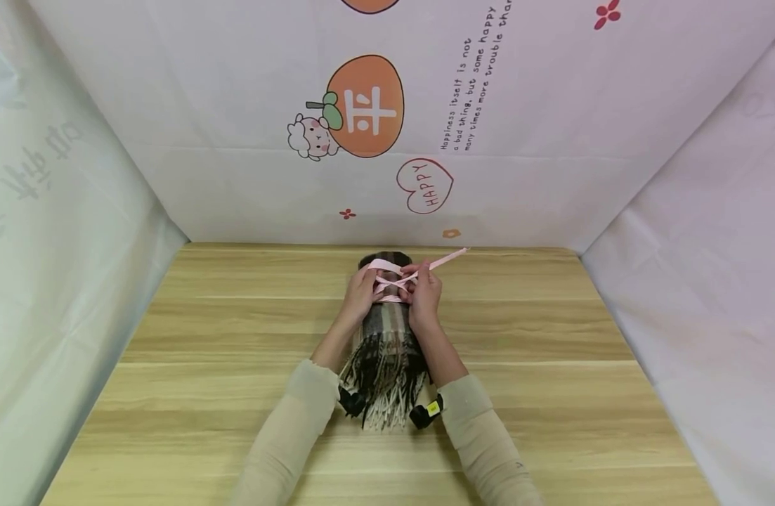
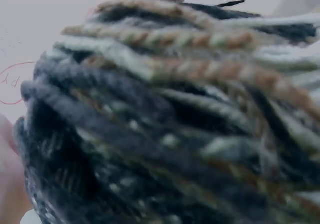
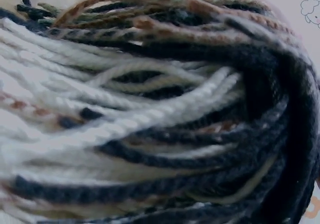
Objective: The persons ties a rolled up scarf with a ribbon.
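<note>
A rolled plaid scarf [image 1: 387,322] in brown, grey and black lies on the table, its fringe [image 1: 387,393] toward the person. Pink ribbon [image 1: 392,299] passes around the far part of the roll and crosses over itself on top. At the roll's left side, my left hand [image 1: 360,292] pinches a loop of the ribbon. My right hand [image 1: 425,295] pinches the ribbon on the other side, and a loose end sticks out up and to the right. Fringe strands [image 2: 165,114] fill the left wrist view, and more strands [image 3: 150,119] cover the right one, hiding the fingers.
The wooden table [image 1: 235,330] extends to both sides of the scarf. A white printed sheet [image 1: 235,176] rises behind its far edge, with white side walls [image 1: 710,232] left and right. Black wrist devices [image 1: 427,413] sit beside the fringe.
</note>
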### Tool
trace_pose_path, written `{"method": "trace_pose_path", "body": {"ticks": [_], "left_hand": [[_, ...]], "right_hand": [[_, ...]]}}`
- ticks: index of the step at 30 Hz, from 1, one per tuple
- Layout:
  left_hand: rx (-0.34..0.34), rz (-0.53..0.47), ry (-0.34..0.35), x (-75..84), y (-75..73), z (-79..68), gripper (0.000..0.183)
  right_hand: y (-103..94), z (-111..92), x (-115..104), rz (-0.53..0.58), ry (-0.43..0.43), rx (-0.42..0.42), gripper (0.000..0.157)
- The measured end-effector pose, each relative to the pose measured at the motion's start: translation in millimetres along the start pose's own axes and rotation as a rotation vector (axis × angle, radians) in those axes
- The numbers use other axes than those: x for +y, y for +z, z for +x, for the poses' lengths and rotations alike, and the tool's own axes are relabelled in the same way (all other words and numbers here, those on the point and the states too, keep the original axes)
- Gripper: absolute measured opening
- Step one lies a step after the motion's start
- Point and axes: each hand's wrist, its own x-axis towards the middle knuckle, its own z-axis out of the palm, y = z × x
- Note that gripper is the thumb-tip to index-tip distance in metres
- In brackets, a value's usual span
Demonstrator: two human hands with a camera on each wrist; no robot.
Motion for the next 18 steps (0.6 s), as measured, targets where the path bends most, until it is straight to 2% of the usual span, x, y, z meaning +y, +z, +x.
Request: {"method": "trace_pose_path", "body": {"ticks": [2,5,9,11,14,18], "left_hand": [[0.004,0.001,0.009,-0.6,-2.3,0.5,0.027],[-0.013,-0.05,0.015,-1.1,-4.1,0.7,0.028],[-0.01,-0.095,0.025,-2.2,-5.6,0.5,0.032],[0.0,-0.122,0.009,-2.9,-6.1,0.3,0.032],[0.005,-0.211,-0.034,-3.4,-6.5,1.0,0.033],[-0.009,-0.392,-0.097,-3.0,-6.5,2.8,0.041]], "right_hand": [[-0.1,0.1,-0.1,-0.004,0.021,0.007,0.056],[0.2,0.4,0.6,-0.006,0.036,0.017,0.056],[-0.1,0.9,1.9,0.001,0.023,0.022,0.056],[-0.3,1.1,2.5,0.0,0.017,0.022,0.056],[-0.8,1.6,3.3,-0.008,0.018,0.02,0.057],[-1.7,2.0,3.7,-0.003,0.03,0.024,0.057]]}}
